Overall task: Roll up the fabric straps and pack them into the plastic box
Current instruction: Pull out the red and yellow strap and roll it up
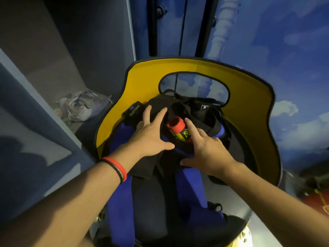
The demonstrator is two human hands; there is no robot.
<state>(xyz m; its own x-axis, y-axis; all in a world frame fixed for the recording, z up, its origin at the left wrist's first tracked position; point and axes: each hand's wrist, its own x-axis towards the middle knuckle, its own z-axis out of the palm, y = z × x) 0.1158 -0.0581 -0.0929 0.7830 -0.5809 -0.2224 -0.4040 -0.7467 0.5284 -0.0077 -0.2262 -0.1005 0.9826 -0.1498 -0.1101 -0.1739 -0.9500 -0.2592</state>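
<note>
L hand (151, 134) flat, fingers spread, pressing black fabric (156, 106); R hand (208, 150) likewise splayed, index tip beside rolled strap (178, 131): cylindrical, fuzzy red end, centre of box (249, 97) w/ smooth yellow inner wall.

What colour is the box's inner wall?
Yellow, with a dark trim along the edge. The box shows best in the head view.

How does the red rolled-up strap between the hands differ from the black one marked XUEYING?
The red strap is red with yellow print; the XUEYING strap is black with a blue patch. The red strap shows a tight round end, the XUEYING strap a flat face. The red strap lies between the left hand and right hand, the XUEYING strap left of them. Both sit in the yellow-lined container.
</note>
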